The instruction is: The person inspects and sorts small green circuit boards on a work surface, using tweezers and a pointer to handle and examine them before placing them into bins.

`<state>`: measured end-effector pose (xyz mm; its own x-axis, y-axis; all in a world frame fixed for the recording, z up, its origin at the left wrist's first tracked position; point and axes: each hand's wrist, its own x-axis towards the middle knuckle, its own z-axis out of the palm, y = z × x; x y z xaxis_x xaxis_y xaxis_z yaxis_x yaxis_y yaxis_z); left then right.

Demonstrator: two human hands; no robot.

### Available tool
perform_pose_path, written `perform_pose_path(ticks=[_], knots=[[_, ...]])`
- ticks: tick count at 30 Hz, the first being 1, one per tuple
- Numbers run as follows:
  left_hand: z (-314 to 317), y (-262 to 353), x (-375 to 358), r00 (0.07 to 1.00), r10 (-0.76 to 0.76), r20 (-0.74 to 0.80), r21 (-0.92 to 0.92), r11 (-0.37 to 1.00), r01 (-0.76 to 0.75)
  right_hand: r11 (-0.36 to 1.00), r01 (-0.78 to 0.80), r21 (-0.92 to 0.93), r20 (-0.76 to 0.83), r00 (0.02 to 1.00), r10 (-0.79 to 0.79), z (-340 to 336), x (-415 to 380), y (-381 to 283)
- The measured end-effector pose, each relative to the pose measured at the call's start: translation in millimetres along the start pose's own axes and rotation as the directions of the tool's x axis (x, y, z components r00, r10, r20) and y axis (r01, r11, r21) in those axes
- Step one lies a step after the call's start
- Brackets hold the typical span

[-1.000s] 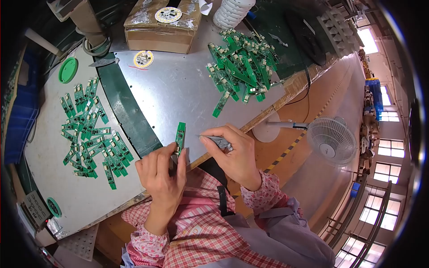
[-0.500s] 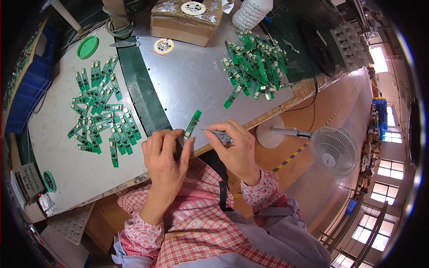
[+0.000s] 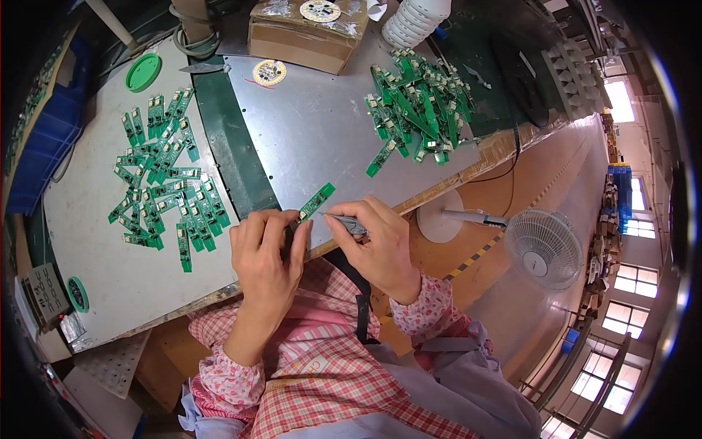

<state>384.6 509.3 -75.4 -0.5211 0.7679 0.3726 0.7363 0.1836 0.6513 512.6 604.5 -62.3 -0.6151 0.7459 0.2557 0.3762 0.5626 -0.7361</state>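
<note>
A slim green circuit board is pinched at its lower end by my left hand, between thumb and fingers, and slants up to the right over the metal sheet. My right hand grips a small grey pointed tool, its kind mostly hidden by the fingers. The tool's tip points left, close beside the board's lower half. On the left, many similar boards lie spread on the white surface. A heaped pile of green boards rests on the far right of the metal sheet.
A cardboard box stands at the back, near a round LED board. A green lid and a grey blade-like tool lie at the back left. Blue bins line the left edge. A fan stands right of the table.
The board in my left hand has turned, its upper end swinging to the right. My right hand has shifted slightly left with the tool, closer to the left hand.
</note>
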Motion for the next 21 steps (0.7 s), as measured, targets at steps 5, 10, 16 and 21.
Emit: perform_pose_path(ticks=[5,10,16,21], knots=[[1.5,-0.5,-0.3,1.000,0.014,-0.024,0.001,1.000,-0.014,0.990,0.100,-0.102,0.009,0.995,-0.100,3.1,4.1,0.6],[2.9,-2.4,-1.9,0.999,0.032,-0.029,-0.003,0.999,-0.033,0.973,0.156,-0.169,0.014,0.988,-0.156,7.7,4.3,3.3],[2.0,-0.3,-0.5,0.999,0.029,-0.038,-0.001,1.000,-0.029,0.966,0.148,-0.214,0.045,0.989,-0.141,7.7,4.8,1.6],[2.0,-0.3,-0.5,0.999,0.027,-0.036,-0.002,1.000,-0.027,0.965,0.141,-0.223,0.055,0.990,-0.132,8.2,5.1,1.6]])
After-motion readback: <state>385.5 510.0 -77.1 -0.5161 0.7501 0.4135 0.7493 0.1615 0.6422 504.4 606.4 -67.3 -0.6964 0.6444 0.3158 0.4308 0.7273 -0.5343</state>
